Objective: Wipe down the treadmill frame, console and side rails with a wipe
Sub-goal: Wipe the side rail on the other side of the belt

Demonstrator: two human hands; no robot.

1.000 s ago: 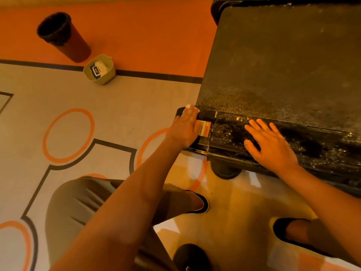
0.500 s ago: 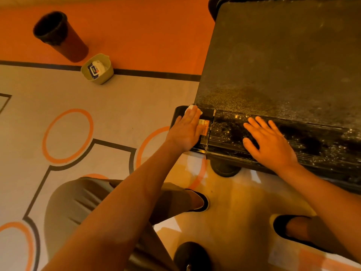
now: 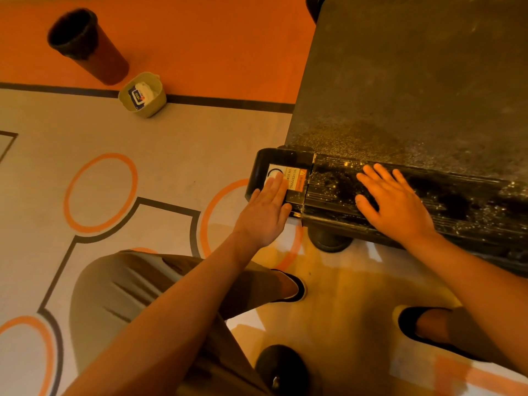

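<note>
Wipe (image 3: pixel 271 176) under flat L hand (image 3: pixel 265 215) slid back across treadmill end cap (image 3: pixel 258 164), uncovering warning label (image 3: pixel 297 178); R hand (image 3: pixel 397 204) spread flat on rear rail (image 3: pixel 471 202). Corner prob. nearly done.

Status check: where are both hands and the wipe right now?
Left hand flat, pressing wipe on treadmill end cap. Right hand flat on rear frame bar. Nothing in the way.

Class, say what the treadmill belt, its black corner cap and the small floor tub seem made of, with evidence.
Treadmill belt: probably rubberised fabric, matt, finely grained surface. Corner cap: likely moulded plastic, glossy; rounded edge catches light. Small tub: apparently plastic, smooth pale wall, thin rim.
</note>
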